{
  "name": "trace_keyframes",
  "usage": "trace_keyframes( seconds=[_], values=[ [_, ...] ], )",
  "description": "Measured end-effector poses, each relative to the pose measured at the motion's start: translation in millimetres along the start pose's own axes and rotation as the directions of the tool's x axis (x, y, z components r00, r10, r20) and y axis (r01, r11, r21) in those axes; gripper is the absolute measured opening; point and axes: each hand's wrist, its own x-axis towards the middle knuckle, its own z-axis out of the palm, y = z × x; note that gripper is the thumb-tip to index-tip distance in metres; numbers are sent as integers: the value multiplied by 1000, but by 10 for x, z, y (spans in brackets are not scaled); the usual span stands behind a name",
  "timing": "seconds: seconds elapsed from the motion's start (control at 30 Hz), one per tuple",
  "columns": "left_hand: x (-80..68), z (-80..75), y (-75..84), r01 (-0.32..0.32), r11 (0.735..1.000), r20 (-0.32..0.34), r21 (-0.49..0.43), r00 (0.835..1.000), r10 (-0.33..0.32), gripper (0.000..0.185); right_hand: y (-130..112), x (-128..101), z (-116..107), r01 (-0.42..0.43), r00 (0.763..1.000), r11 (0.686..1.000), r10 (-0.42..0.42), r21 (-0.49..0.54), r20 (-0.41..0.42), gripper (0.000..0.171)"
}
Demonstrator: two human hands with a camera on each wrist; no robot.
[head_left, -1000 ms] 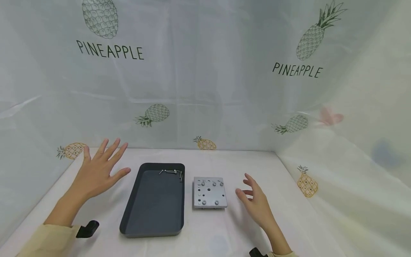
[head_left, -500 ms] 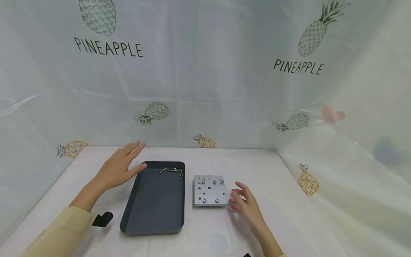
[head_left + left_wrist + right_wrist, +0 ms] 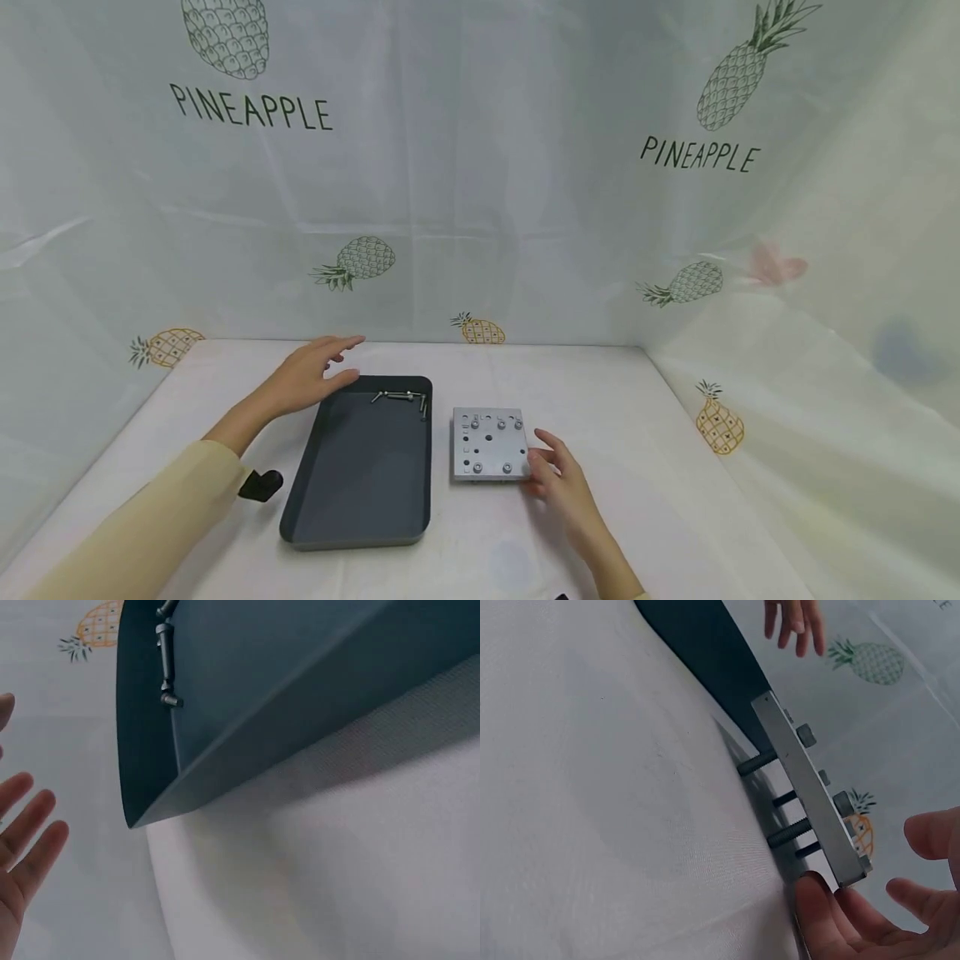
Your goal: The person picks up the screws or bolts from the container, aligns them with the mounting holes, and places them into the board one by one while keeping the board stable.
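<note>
A square grey metal plate (image 3: pixel 489 444) with screws in its holes stands on the white table, raised on screw shafts (image 3: pixel 780 799) that show under the plate (image 3: pixel 810 784) in the right wrist view. My right hand (image 3: pixel 542 458) is at its near right corner, thumb (image 3: pixel 819 900) touching the edge, fingers spread and relaxed. A dark rectangular tray (image 3: pixel 360 492) lies left of the plate, with several loose screws (image 3: pixel 401 399) at its far end. My left hand (image 3: pixel 337 358) hovers open over the tray's far left corner, fingers (image 3: pixel 26 840) straight, holding nothing.
White cloth printed with pineapples covers the table (image 3: pixel 600 400) and hangs as walls behind and to the right. A small black wrist mount (image 3: pixel 261 485) shows beside my left sleeve. Bare cloth lies right of the plate and in front of the tray.
My left hand has swung right and forward to the tray's far left corner. My right hand has moved left until it touches the plate's near right corner.
</note>
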Motion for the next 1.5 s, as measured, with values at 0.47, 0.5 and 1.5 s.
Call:
trace_keyframes(
  seconds=[0.47, 0.5, 1.5],
  values=[
    [196, 132, 71, -30, 999, 112, -25, 993, 33, 41, 39, 27, 86, -34, 998, 999, 35, -18, 44, 62],
    [197, 143, 73, -30, 999, 119, -25, 992, 33, 40, 45, 27, 82, -34, 998, 999, 35, -14, 46, 62],
    [409, 236, 164, 66, 994, 354, 82, 931, -91, 29, 178, 100, -7, 6, 990, 996, -18, 84, 141, 65]
  ],
)
